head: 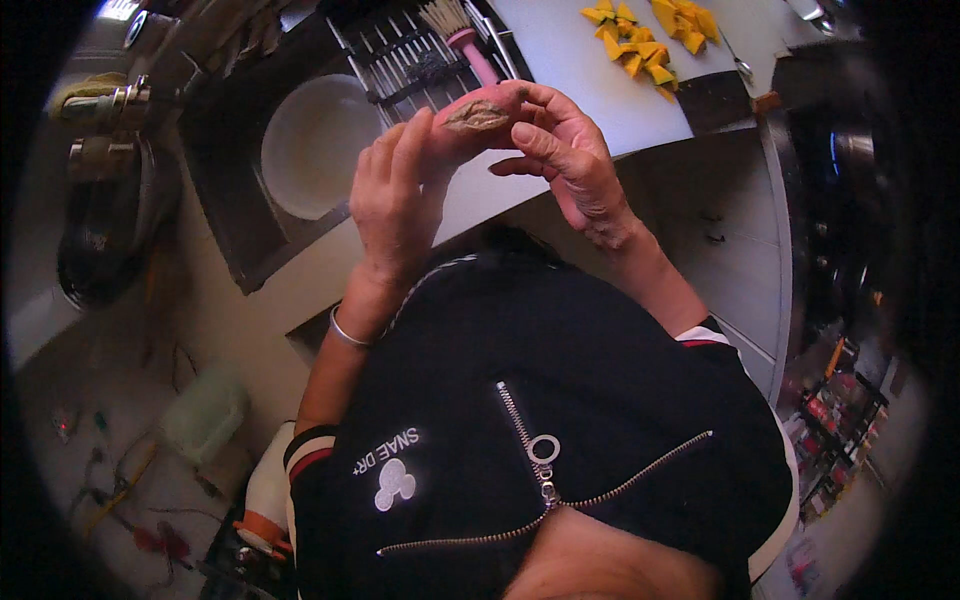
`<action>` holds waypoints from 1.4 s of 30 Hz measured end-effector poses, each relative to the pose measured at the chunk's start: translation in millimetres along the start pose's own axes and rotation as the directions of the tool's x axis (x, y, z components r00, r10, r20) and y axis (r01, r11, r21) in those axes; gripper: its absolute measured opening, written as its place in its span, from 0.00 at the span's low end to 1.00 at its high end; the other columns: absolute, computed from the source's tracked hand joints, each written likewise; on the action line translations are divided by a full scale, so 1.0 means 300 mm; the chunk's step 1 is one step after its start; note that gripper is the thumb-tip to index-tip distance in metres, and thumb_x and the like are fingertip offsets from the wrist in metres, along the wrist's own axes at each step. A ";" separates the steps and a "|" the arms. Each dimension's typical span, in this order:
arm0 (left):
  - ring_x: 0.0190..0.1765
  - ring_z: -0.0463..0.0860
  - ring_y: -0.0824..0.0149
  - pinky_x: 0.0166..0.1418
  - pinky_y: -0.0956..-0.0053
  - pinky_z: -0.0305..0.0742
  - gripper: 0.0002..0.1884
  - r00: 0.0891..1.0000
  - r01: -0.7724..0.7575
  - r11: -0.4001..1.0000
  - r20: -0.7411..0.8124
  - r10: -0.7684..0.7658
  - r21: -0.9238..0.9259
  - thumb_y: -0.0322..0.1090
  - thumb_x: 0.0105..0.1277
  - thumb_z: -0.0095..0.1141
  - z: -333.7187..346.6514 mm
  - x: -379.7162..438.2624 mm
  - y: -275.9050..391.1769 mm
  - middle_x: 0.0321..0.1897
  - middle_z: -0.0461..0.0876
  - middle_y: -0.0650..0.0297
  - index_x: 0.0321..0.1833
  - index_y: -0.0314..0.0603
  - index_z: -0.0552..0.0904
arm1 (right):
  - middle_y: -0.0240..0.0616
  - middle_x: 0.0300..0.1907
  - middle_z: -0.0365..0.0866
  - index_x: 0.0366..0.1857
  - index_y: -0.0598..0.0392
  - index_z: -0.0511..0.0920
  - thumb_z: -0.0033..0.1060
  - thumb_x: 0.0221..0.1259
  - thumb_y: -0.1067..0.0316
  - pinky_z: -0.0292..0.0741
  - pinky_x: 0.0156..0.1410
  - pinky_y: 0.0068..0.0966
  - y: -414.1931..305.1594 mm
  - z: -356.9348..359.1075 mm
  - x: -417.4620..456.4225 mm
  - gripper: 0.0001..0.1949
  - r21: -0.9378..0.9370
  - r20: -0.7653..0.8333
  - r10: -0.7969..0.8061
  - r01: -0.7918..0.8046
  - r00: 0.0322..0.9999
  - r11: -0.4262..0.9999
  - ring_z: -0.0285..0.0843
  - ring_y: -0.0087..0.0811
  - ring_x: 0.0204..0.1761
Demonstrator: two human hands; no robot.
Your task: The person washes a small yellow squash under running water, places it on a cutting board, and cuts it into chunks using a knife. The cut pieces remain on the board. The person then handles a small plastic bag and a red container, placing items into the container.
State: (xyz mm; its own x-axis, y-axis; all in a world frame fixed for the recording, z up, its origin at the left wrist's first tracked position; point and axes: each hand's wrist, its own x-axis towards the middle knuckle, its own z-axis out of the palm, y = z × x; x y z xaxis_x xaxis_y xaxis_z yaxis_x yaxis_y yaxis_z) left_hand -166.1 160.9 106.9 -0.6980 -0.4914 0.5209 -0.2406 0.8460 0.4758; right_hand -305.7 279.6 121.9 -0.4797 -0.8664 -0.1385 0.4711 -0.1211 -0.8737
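Observation:
A red-skinned sweet potato (465,142) with a rough brown scar on its upper side is held up between my hands. My left hand (394,187) grips its left end, fingers along the far side. Around the right end curl the fingers of my right hand (566,142), its thumb apart from the skin. Just behind the sweet potato, a pink-handled brush (474,56) stands bristles up beside a metal drying rack (405,52). The undersides of my fingers are partly hidden.
A white basin (322,150) sits in the dark sink (232,240) to the left. Cut orange pumpkin pieces (637,49) lie on a white cutting board (555,37) at the back right. Beyond them is a small metal utensil (742,67). Cabinet doors (720,217) stand at the right.

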 end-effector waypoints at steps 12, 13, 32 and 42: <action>0.47 0.77 0.64 0.46 0.71 0.75 0.28 0.910 0.191 0.890 0.414 -0.002 -0.415 0.32 0.51 0.66 -0.005 -0.036 -0.004 0.45 0.76 0.58 0.57 0.41 0.72 | 0.37 0.38 0.76 0.41 0.57 0.71 0.54 0.54 0.67 0.77 0.45 0.23 0.032 0.002 -0.102 0.12 -0.108 -0.268 -0.019 -0.010 0.963 0.994 0.76 0.24 0.38; 0.46 0.78 0.66 0.44 0.73 0.76 0.28 0.881 0.218 0.861 0.473 0.030 -0.460 0.35 0.53 0.66 0.005 -0.029 -0.012 0.45 0.76 0.59 0.57 0.40 0.72 | 0.37 0.38 0.76 0.41 0.56 0.71 0.54 0.54 0.67 0.77 0.45 0.23 0.035 -0.006 -0.109 0.12 -0.111 -0.270 -0.011 -0.020 0.963 0.994 0.76 0.25 0.38; 0.15 0.67 0.74 0.15 0.86 0.60 0.23 0.383 0.916 -0.168 0.919 0.088 -0.366 0.52 0.65 0.47 0.162 -0.085 -0.117 0.28 0.75 0.60 0.52 0.41 0.68 | 0.36 0.39 0.76 0.41 0.58 0.74 0.57 0.60 0.55 0.77 0.38 0.20 0.013 -0.177 -0.362 0.16 -0.066 -0.656 -0.006 -0.050 0.755 0.997 0.76 0.22 0.36; 0.22 0.71 0.75 0.17 0.86 0.62 0.20 0.465 0.811 -0.292 0.861 -0.203 -0.507 0.49 0.66 0.49 0.136 -0.125 -0.254 0.31 0.74 0.64 0.54 0.45 0.70 | 0.32 0.38 0.77 0.46 0.57 0.75 0.52 0.64 0.61 0.76 0.36 0.18 -0.033 -0.384 -0.260 0.13 -0.172 -0.605 -0.076 -0.037 0.793 0.984 0.75 0.19 0.34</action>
State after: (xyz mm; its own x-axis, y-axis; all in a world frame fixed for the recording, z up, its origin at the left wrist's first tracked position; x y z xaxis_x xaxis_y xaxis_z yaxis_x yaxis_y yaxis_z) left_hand -149.1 123.4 22.1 -0.8571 -0.2224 -0.4648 -0.1541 -0.7502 0.6431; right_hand -358.3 404.4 87.7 -0.8636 -0.3850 -0.3256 0.3544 -0.0040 -0.9351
